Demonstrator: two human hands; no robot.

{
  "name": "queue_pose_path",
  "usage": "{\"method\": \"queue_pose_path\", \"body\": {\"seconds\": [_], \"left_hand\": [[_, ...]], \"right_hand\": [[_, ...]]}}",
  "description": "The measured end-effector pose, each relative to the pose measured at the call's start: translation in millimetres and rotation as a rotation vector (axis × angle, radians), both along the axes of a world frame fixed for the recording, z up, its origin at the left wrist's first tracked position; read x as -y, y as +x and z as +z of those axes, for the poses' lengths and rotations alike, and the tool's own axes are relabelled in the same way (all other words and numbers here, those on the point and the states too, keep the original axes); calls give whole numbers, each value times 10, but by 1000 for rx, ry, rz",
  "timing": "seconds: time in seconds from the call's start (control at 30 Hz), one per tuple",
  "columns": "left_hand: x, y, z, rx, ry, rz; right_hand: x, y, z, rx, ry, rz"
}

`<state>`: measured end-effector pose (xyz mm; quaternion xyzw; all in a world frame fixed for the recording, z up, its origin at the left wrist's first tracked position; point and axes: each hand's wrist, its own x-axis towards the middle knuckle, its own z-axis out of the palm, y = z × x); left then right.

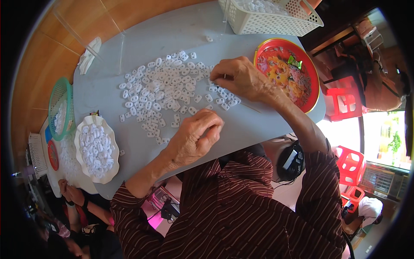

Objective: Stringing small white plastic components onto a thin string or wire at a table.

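A wide pile of small white plastic pieces (159,88) with holes in them lies on the grey table (258,123). My left hand (196,134) is closed with curled fingers near the table's front edge, beside the pile's near side. Whatever it holds, if anything, is hidden. My right hand (239,77) reaches over the pile's right end, its fingers drawn together and bent down at the pieces. What lies between those fingertips is too small to make out. A thin wooden stick (251,107) lies below my right wrist.
A red round tray (314,86) holding a green wrapper (295,62) sits to the right. White baskets hold pieces: a perforated one (254,23) at the back, a scalloped one (114,153) at left. Beyond are a green basket (70,116), another person's hands (75,194) and red stools (350,164).
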<state>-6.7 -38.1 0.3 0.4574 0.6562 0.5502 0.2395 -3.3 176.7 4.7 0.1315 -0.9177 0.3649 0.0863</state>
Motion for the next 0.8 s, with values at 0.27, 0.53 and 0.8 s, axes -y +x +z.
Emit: {"method": "queue_pose_path", "body": {"seconds": [0.27,0.53,0.8], "left_hand": [[-53,266,4,-40,-10,-27],[133,248,-32,-58,-1,89],[104,-19,-11,206,-31,390]], "right_hand": [[381,-4,-88,31,247,117],[400,-20,-97,105,178,65],[310,216,189,405,-421,-19]]}}
